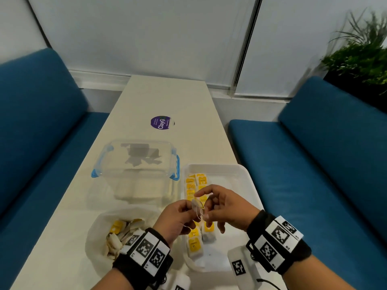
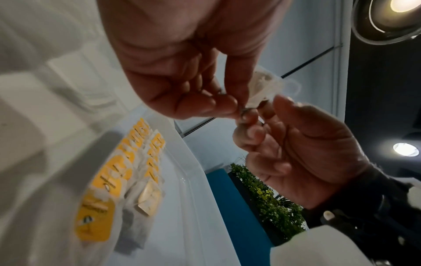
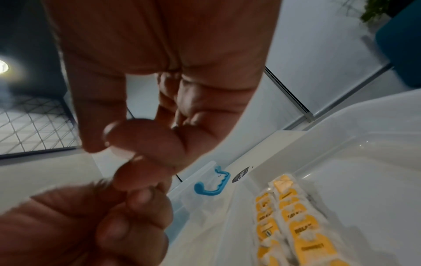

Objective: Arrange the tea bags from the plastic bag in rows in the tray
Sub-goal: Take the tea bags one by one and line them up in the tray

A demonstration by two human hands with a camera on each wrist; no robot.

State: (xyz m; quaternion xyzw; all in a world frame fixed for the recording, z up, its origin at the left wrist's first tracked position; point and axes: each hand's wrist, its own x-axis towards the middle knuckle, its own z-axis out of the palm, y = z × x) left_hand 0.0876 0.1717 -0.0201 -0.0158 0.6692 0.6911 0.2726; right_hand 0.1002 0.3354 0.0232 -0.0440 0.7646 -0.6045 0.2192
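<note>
- A blue bench seat (image 1: 35,122) is running along the far left of the white table (image 1: 167,97).
- The plastic bag (image 1: 98,233) is lying open on the table at my near left, with a heap of loose tea bags (image 1: 122,233) still sitting inside it, just beside my left wrist.
- A clear lidded container with blue clips (image 1: 136,164) is standing on the table beyond the bag, and a round purple sticker (image 1: 160,122) is showing on the tabletop further back.
- My left hand (image 1: 178,220) is hovering above the near left edge of the tray, its thumb and fingertips curling in and pinching the lower end of one tea bag (image 1: 198,206).
- That tea bag is hanging in the air between my two hands, above the rows; in the left wrist view it is showing as a pale crumpled pouch (image 2: 262,88).
- My right hand (image 1: 226,208) is meeting it from the other side, thumb and forefinger pinching the bag's upper end while the other fingers are curling loosely below.
- The white tray (image 1: 247,178) is sitting on the table under both hands, with yellow-tagged tea bags (image 1: 195,187) lying in two rows along its left side.
- A second blue bench seat (image 1: 314,164) and a green plant (image 1: 360,59) are filling the right.
</note>
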